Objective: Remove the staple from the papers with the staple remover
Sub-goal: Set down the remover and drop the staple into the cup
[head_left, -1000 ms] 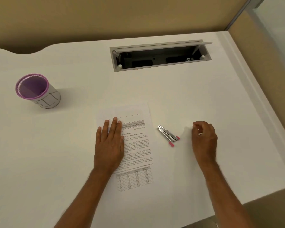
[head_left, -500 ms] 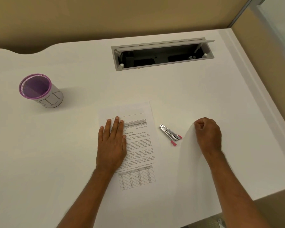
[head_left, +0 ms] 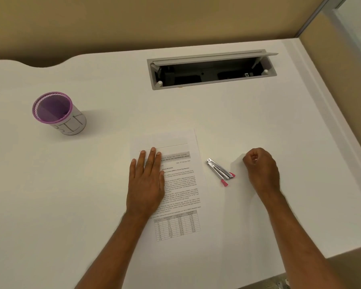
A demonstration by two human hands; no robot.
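Note:
A printed paper with text and a table lies on the white desk. My left hand rests flat on its left half, fingers straight. The metal staple remover with pink tips lies on the desk just right of the paper, touched by neither hand. Further right is my right hand, curled, and it seems to pinch the top corner of a plain white sheet that runs back under my forearm. That sheet is faint against the desk. No staple shows.
A purple-rimmed cup stands at the left. An open grey cable tray is sunk into the desk at the back. A beige partition runs behind and along the right. The desk's front edge is near my right forearm.
My right hand moved a little right and away from the staple remover, curling tighter, and a plain white sheet now shows under it. My left hand stayed flat on the printed paper.

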